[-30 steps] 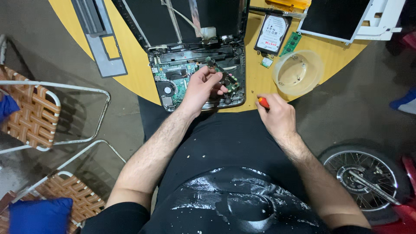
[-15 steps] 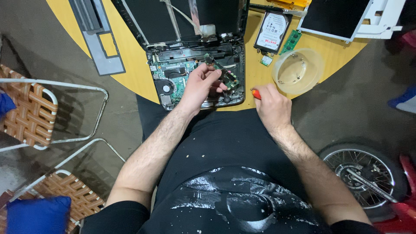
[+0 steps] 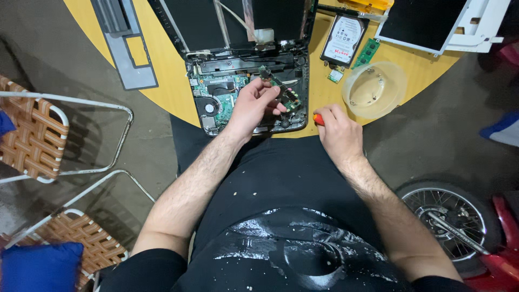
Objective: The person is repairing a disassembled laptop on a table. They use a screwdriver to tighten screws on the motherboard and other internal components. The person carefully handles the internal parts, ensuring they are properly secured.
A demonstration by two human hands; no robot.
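Note:
An opened laptop (image 3: 216, 100) with its green circuit board and fan exposed lies at the near edge of a round yellow table (image 3: 167, 81). My left hand (image 3: 254, 105) rests inside the laptop base and pinches a small green circuit board (image 3: 281, 89) tilted up out of the case. My right hand (image 3: 338, 130) sits at the table's edge just right of the laptop, closed around a screwdriver with a red-orange handle (image 3: 318, 119); its tip is hidden.
A translucent plastic bowl (image 3: 397, 89) holding small parts stands right of the laptop. Behind it lie a hard drive (image 3: 343, 40), a memory stick (image 3: 367, 53) and a white-framed panel (image 3: 432, 24). A grey bezel piece (image 3: 127, 48) lies left. Woven chairs (image 3: 32, 130) stand left, a wheel (image 3: 443, 213) right.
My left hand has lifted the small circuit board up from the laptop base. My right hand with the screwdriver has moved closer to the laptop's right corner.

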